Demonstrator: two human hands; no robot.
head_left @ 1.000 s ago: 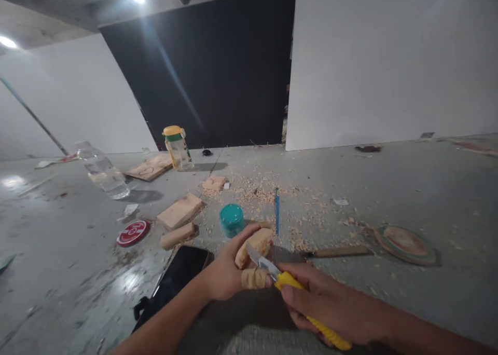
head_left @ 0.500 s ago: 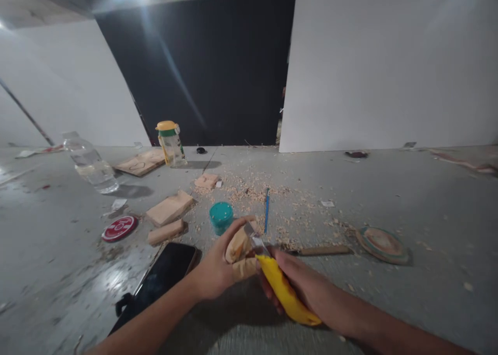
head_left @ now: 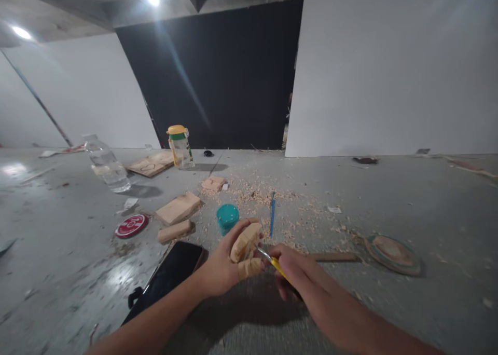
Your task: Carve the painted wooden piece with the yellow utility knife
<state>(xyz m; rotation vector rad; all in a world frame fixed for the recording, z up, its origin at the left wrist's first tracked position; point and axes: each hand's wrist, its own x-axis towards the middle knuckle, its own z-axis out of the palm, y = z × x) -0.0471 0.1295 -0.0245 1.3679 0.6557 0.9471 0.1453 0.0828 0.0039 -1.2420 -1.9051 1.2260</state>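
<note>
My left hand (head_left: 227, 264) is closed round a small carved block of pale wood (head_left: 246, 243), its thumb wrapped in tan tape. My right hand (head_left: 298, 274) grips a yellow utility knife (head_left: 280, 269), much of its handle hidden by the fingers. The bare blade points left, its tip at the wood's lower right side; whether it cuts in, I cannot tell. Just beyond my left hand stands a teal round tub (head_left: 227, 217) with wood crumbs on its lid. A slim blue stick (head_left: 273, 215) lies past the fingers among shavings.
A black phone (head_left: 171, 274) lies beside my left forearm. Wood blocks (head_left: 178, 208), a red round lid (head_left: 131, 225), a clear bottle (head_left: 107, 165) and a yellow-capped bottle (head_left: 181, 150) are leftward. A wooden-handled tool (head_left: 334, 257) and a round disc (head_left: 392, 254) lie rightward.
The knife has turned in my right hand, so its blade now shows edge-on and lower beside the wood. My left hand has tilted the wood block. The whole view has shifted slightly.
</note>
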